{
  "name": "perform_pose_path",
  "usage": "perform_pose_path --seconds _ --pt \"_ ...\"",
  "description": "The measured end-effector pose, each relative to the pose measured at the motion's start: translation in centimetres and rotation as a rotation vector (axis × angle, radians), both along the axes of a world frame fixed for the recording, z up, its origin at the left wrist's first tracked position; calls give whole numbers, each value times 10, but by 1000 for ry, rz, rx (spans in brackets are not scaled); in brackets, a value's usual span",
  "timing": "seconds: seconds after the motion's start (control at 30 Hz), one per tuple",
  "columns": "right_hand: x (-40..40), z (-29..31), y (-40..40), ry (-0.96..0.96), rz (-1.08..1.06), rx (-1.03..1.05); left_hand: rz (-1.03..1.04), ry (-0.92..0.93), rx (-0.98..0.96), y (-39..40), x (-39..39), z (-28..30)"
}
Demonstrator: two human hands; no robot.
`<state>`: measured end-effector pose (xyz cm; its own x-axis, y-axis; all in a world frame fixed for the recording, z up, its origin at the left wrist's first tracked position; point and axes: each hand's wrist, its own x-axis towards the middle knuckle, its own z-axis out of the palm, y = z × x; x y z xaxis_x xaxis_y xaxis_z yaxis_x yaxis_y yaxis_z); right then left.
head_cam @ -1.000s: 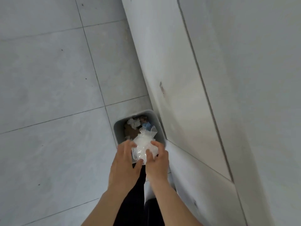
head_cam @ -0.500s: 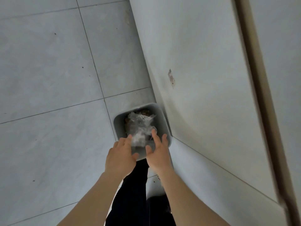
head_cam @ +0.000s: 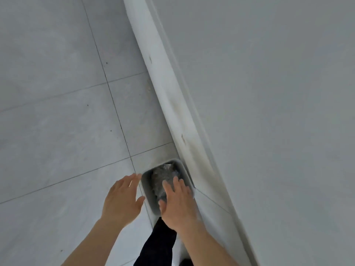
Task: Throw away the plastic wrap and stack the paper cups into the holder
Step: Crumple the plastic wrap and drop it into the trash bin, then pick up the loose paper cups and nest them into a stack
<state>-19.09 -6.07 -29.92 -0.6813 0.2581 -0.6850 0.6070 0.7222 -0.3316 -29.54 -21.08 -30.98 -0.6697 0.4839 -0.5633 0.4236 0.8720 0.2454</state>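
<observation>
The crumpled clear plastic wrap (head_cam: 160,177) lies inside a small grey waste bin (head_cam: 148,191) that stands on the floor against the wall. My right hand (head_cam: 177,204) hovers over the bin's near right part, fingers spread, holding nothing. My left hand (head_cam: 123,198) is open just left of the bin's rim, palm down, empty. No paper cups or cup holder are in view.
Grey floor tiles (head_cam: 57,131) stretch to the left. A white wall with a scuffed skirting board (head_cam: 172,104) runs diagonally along the right of the bin. My dark trouser leg (head_cam: 159,244) is below the bin.
Both hands let go of the plastic wrap, which dropped into the bin. The hands have since spread apart, the left one moving off to the left of the rim.
</observation>
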Motion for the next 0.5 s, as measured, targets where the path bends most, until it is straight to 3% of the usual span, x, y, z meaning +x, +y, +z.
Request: perform_pose_path --seconds 0.23,0.37,0.5 --pt "-49 144 18 311 139 87 -46 200 89 38 -59 147" --pt "-60 227 49 536 82 159 -92 311 170 80 -77 225" --pt "-30 286 102 642 -57 295 -200 387 266 140 -70 278"
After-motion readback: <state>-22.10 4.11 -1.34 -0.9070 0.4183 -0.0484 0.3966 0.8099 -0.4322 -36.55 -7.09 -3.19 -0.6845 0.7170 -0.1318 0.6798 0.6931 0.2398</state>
